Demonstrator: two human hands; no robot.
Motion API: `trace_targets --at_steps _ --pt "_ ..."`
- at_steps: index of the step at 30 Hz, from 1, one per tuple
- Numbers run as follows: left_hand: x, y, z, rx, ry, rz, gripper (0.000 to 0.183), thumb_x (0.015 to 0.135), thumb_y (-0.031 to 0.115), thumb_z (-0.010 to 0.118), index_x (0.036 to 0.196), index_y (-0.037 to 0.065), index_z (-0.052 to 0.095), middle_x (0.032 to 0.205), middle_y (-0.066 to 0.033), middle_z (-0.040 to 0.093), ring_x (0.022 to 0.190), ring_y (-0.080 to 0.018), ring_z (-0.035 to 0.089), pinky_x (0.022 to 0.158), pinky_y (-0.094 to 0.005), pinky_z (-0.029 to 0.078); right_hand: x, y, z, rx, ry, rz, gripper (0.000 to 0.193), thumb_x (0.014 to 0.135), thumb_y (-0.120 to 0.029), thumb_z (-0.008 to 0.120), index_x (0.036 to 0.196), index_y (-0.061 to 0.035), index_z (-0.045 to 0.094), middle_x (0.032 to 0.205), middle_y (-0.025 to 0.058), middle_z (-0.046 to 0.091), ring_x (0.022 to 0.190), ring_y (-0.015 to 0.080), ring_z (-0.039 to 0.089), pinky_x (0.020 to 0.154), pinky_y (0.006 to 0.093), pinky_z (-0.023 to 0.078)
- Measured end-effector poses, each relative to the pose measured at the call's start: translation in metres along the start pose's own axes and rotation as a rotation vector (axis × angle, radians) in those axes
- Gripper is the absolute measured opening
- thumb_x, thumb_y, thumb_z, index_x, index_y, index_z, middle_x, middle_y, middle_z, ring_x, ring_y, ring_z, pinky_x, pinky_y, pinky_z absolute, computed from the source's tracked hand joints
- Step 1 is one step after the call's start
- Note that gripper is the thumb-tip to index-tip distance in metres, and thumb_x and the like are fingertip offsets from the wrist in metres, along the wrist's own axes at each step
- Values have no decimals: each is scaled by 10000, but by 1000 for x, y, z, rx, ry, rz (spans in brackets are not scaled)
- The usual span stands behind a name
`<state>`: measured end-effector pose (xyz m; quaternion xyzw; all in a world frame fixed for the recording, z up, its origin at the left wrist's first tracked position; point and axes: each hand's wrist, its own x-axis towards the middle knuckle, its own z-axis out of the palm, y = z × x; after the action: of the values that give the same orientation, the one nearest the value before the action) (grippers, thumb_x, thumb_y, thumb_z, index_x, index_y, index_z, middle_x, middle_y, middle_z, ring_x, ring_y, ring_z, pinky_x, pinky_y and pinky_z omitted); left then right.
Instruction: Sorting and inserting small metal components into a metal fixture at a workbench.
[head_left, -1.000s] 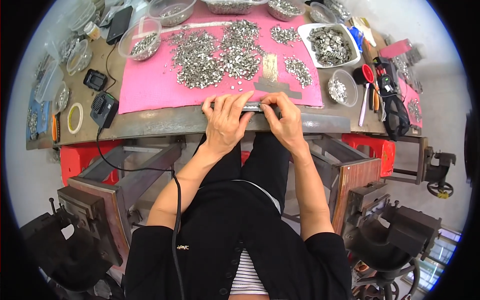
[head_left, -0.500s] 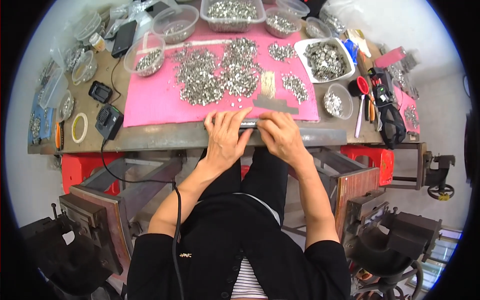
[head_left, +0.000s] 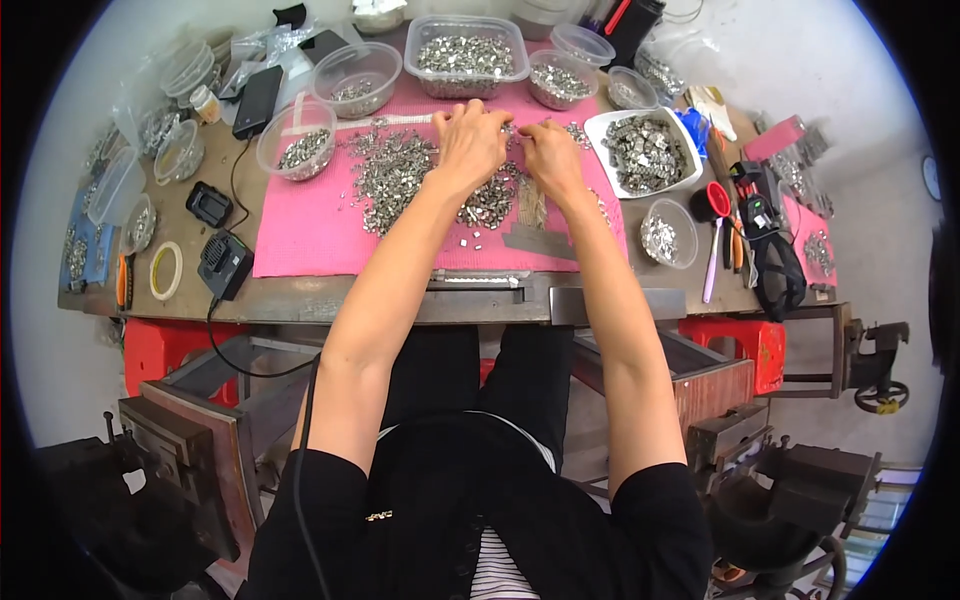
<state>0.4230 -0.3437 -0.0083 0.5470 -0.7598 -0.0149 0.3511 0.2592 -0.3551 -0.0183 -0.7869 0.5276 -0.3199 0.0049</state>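
Note:
My left hand [head_left: 468, 145] reaches over the far part of a heap of small silver metal pieces [head_left: 390, 175] on a pink mat [head_left: 300, 240]. Its fingers are bent, with thumb and forefinger close together at the heap's right side. Just to the right, my right hand [head_left: 553, 158] has its fingers curled in a pinch, near a smaller pile of pieces [head_left: 577, 133]. Anything between the fingertips is too small to make out. A narrow metal rail [head_left: 480, 281] lies along the table's front edge, and a flat grey strip [head_left: 540, 243] rests on the mat.
Clear tubs of metal pieces [head_left: 466, 80] stand along the back. A white tray [head_left: 690, 180] and a round tub [head_left: 685, 250] sit at right, near a red-cupped tool [head_left: 711, 203]. At left are a black charger [head_left: 225, 262] and a tape roll [head_left: 165, 270]. Vises [head_left: 180, 460] flank me below.
Both hands have left the rail at the table's front edge and moved forward over the heap. The rail now lies uncovered at the edge.

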Motion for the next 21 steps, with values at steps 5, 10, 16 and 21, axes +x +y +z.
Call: trace_targets --at_steps 5,10,16,21 --pt "7 -15 13 71 -90 2 241 820 246 738 1047 166 731 1064 -108 620 1069 -311 573 889 -506 347 5 -4 11 -115 -39 -6 118 828 -109 663 905 -27 698 919 194 672 909 374 643 817 481 511" --pt "11 -26 20 26 11 75 125 846 240 691 905 134 723 919 -103 662 948 -312 622 884 -500 344 -4 -12 -1 -160 3 -88 115 855 -115 642 924 -25 667 893 196 672 886 366 651 791 477 506" --pt "14 -22 6 -200 52 67 96 881 146 641 922 61 655 841 -122 698 837 -319 672 808 -473 447 -76 -65 -76 448 -180 136 111 922 -88 618 913 22 615 859 184 654 761 322 643 701 401 495" --pt "3 -12 -11 -390 17 86 111 899 84 617 960 -10 612 796 -195 683 743 -346 681 693 -422 522 -142 -89 -81 615 -149 80 51 919 -14 625 938 19 593 866 133 617 733 251 602 692 353 482"
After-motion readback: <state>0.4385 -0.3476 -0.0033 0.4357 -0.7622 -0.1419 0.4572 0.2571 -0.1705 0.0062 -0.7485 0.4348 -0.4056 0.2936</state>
